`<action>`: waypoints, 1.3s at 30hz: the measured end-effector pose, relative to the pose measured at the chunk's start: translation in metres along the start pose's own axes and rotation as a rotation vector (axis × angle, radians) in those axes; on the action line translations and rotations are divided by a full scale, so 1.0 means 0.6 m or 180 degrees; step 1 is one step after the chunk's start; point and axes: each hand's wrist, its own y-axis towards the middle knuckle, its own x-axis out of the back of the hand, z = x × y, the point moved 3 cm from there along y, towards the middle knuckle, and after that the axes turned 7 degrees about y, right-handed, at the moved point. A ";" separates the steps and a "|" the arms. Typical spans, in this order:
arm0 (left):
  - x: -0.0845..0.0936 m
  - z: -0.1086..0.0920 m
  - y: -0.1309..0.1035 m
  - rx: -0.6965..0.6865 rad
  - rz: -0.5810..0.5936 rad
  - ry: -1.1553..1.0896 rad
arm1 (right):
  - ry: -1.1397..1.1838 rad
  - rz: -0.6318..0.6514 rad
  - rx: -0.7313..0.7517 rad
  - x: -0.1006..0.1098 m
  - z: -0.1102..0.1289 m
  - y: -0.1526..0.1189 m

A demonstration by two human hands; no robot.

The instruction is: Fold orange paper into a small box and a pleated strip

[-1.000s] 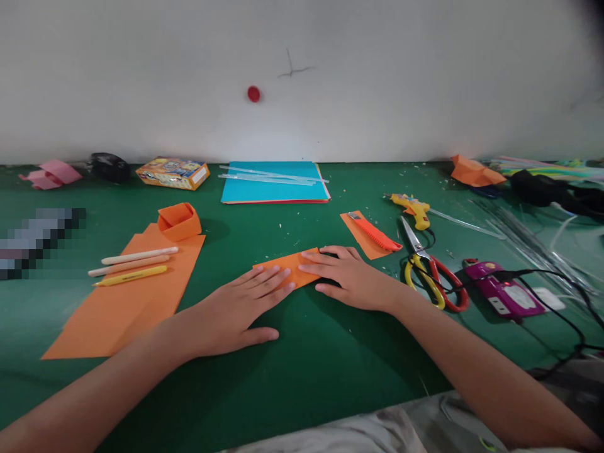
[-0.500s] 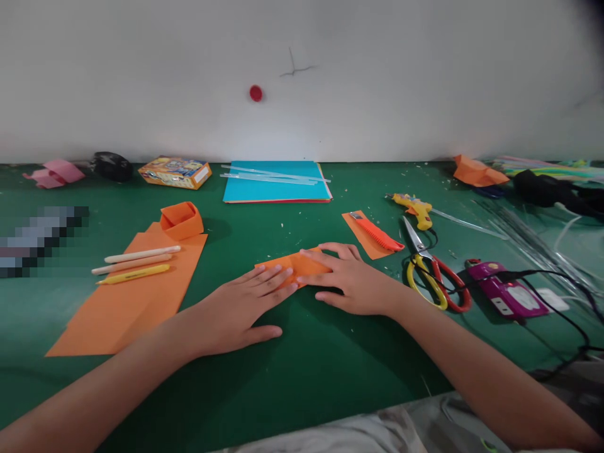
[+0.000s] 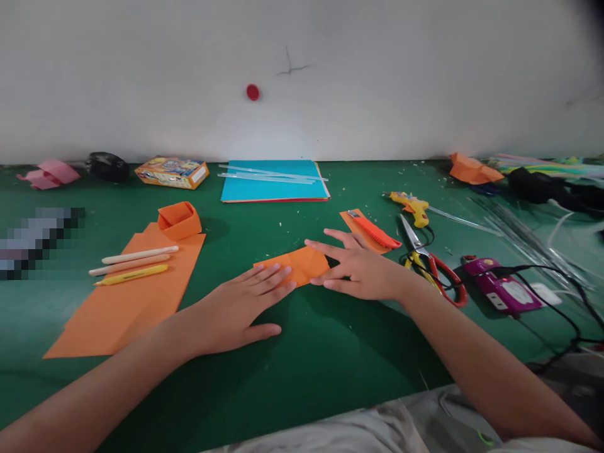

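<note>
On the green table lies a small orange paper piece (image 3: 306,264) with creases across it. My left hand (image 3: 240,308) rests flat, its fingertips on the left part of the paper and the thumb apart. My right hand (image 3: 361,267) has its fingers spread, some fingertips at the paper's right edge. Right of the paper is an orange utility knife (image 3: 375,231) on an orange strip (image 3: 349,220). A folded orange paper shape (image 3: 179,220) sits at the top of larger orange sheets (image 3: 127,314), which also bear several sticks and a yellow pen (image 3: 132,275).
Scissors (image 3: 436,270), a yellow glue gun (image 3: 410,206) and a purple power adapter (image 3: 503,286) with black cables are on the right. Blue sheets (image 3: 274,189) with clear sticks, a small box (image 3: 172,172) and black tape (image 3: 107,167) stand along the wall.
My right hand has shifted right and lifted its fingers off the paper's middle, uncovering more of the paper. My left hand has stayed in place. The view has moved slightly.
</note>
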 end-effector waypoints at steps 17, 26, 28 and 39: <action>-0.003 0.004 -0.001 -0.0076 -0.0232 -0.0094 | 0.0324 -0.0567 0.0349 0.028 -0.046 -0.025; -0.008 0.004 -0.001 -0.0099 -0.0161 -0.0052 | 0.0174 -0.0172 0.0854 -0.021 0.031 0.014; -0.006 0.004 -0.001 -0.0122 -0.0196 -0.0035 | 0.0171 -0.0213 0.0698 -0.023 0.030 0.016; 0.020 0.023 -0.009 -0.0188 -0.0475 -0.0027 | 0.0372 -0.0300 0.0368 -0.019 0.022 0.020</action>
